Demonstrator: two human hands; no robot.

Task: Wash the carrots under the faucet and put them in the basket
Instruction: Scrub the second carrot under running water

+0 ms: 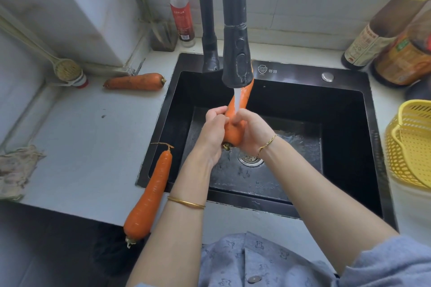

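The left hand (214,133) and the right hand (251,133) are both closed around the same carrot (235,121), one on each side of its thick lower part, over the black sink (345,123). This carrot stands steeply, with its long axis going up and away from the person: the stem end points down toward the drain (250,160), and the thin tip goes up behind the black faucet (236,53). A stream of water falls from the faucet head onto the carrot just above the fingers. Two other carrots lie on the white counter (88,147) to the left of the sink. The near carrot (150,193) lies across the left front corner of the sink rim, its thin tip pointing away toward the sink and its thick end hanging over the counter edge toward the person. The far carrot (135,81) lies almost level from left to right, near the back left corner of the sink, with its stem end to the right. The yellow basket (410,147) stands on the counter at the right of the sink, well apart from all carrots.
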